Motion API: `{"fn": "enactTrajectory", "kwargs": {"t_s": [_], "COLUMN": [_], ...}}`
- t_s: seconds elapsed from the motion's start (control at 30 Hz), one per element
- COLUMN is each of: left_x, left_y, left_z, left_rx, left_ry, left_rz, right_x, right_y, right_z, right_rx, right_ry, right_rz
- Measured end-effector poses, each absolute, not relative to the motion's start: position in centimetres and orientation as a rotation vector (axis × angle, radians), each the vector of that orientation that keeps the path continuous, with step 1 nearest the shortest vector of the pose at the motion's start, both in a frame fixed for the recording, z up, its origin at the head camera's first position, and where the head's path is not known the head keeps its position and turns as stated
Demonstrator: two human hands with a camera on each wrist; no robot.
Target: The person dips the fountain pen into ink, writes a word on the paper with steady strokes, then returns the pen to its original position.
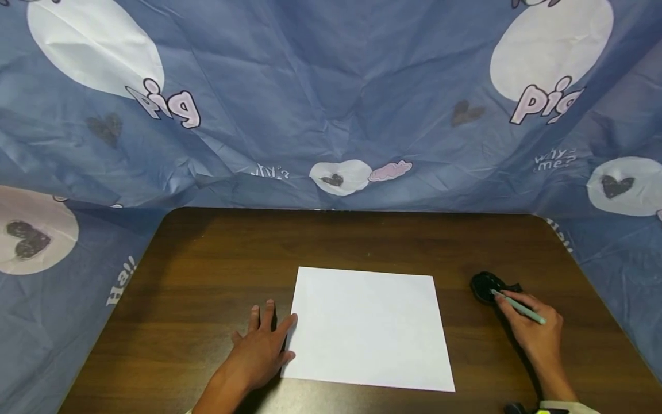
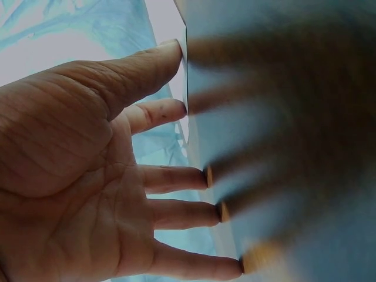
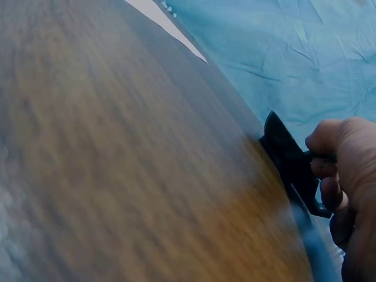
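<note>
A blank white sheet of paper (image 1: 367, 330) lies flat on the wooden table. At its left edge rests my left hand (image 1: 257, 352), fingers spread, with thumb and index fingertips on the paper's margin. The left wrist view shows that palm (image 2: 64, 158) and the fingertips down on the surface. To the right of the sheet, my right hand (image 1: 543, 336) pinches a slim light-green pen-like stick (image 1: 528, 312). Its lower tip is over a small round black dish (image 1: 482, 285) with a short tab. In the right wrist view the dish (image 3: 285, 147) stands close by the curled fingers (image 3: 332, 191).
The brown wooden table (image 1: 233, 253) has rounded far corners. A blue printed cloth (image 1: 331, 86) hangs behind it and along both sides. Near the right wrist, a dark object (image 1: 514, 408) shows at the bottom edge.
</note>
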State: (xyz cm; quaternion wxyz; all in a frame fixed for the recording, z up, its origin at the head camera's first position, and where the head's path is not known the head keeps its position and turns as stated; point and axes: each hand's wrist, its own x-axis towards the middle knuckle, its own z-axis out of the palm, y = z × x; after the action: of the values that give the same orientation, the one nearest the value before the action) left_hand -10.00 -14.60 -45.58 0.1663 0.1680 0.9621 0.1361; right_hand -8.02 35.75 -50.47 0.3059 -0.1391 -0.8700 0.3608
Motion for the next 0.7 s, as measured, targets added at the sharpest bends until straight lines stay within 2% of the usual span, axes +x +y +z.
{"fn": "enactTrajectory", "kwargs": {"t_s": [0.7], "left_x": [-9.99], "left_y": [-14.64], "left_z": [-45.53], "left_rx": [0.484], "left_ry": [2.745], "left_rz": [0.368], "right_x": [-8.03], "right_y": [35.57], "right_z": [-50.45], "right_rx": [-0.438], "right_ry": [-2.244], "right_rz": [0.982]}}
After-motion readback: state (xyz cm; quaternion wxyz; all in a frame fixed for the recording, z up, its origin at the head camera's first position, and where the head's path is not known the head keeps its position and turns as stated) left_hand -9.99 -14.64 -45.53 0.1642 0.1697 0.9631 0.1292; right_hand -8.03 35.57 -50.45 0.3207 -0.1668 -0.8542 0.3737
